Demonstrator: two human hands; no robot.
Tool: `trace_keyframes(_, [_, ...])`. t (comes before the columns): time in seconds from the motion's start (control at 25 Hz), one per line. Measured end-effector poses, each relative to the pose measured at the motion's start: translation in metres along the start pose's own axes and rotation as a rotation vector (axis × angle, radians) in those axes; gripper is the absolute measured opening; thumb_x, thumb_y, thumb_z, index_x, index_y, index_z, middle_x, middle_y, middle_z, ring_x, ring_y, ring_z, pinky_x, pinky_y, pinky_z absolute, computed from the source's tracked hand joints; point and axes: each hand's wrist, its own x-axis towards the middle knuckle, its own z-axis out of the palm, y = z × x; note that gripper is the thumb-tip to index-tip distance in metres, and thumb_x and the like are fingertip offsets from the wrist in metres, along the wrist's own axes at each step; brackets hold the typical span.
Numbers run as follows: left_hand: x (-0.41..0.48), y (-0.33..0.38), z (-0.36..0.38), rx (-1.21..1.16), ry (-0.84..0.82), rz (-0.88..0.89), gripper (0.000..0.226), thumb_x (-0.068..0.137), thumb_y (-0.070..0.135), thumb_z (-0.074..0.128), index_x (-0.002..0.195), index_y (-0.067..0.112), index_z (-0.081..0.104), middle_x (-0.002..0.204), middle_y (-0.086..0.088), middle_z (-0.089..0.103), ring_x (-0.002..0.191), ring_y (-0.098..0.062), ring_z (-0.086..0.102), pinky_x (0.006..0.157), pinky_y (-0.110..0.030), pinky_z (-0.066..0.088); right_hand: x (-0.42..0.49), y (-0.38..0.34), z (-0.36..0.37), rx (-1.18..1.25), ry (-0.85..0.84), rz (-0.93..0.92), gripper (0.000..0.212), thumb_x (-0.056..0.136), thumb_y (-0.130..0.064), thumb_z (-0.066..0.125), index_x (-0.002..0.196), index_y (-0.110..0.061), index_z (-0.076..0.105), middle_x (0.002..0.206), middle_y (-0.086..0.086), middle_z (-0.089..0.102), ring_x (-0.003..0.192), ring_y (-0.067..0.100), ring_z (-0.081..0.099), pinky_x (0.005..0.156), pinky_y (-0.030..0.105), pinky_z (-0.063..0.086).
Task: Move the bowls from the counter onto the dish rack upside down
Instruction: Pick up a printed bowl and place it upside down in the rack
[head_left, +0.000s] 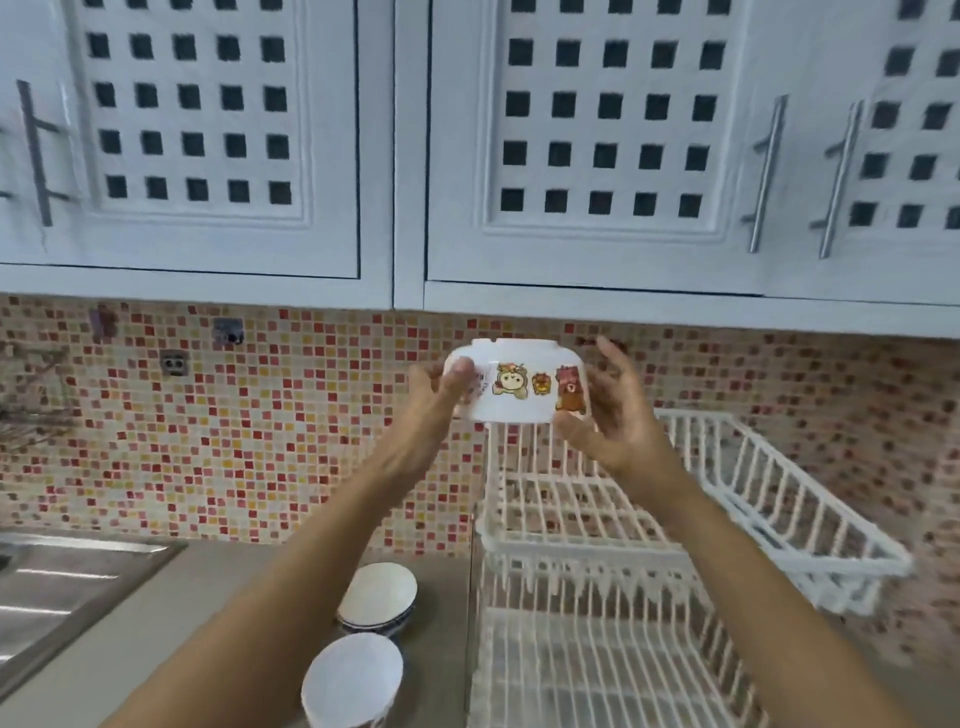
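A white bowl with cartoon animal pictures is held upside down in the air, its foot ring on top, above the upper tier of the white wire dish rack. My left hand grips its left side and my right hand holds its right side, fingers spread. Two more bowls stand upright on the counter left of the rack: a white bowl with blue trim and a plain white bowl nearer to me.
A steel sink lies at the lower left. A tilted white wire basket hangs on the rack's right side. White cabinets hang overhead, against a red and yellow mosaic tile wall. The grey counter runs between sink and rack.
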Motion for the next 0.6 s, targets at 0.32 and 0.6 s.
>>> trace_keyframes(0.32, [0.065,-0.027,0.085,0.247,-0.259,-0.045,0.07,0.078,0.04,0.072,0.133,0.022,0.031,0.109,0.007,0.057,0.088,-0.003,0.062,0.074,-0.017,0.059,0.035,0.064,-0.112,-0.443,-0.142,0.22,0.11,0.06,-0.04,0.083,0.149,-0.027,0.02,0.153,-0.006,0.032,0.129,0.008,0.041,0.105,0.029,0.04])
trace_keyframes(0.6, [0.094,-0.073,0.11,0.898,-0.392,-0.237,0.105,0.057,0.053,0.083,0.14,0.014,0.032,0.134,-0.005,0.052,0.11,-0.021,0.054,0.091,-0.027,0.049,0.054,0.144,-0.105,-0.805,-0.483,0.344,0.124,0.051,-0.054,0.085,0.149,-0.03,0.012,0.152,-0.003,0.033,0.138,0.024,0.035,0.111,0.043,0.036])
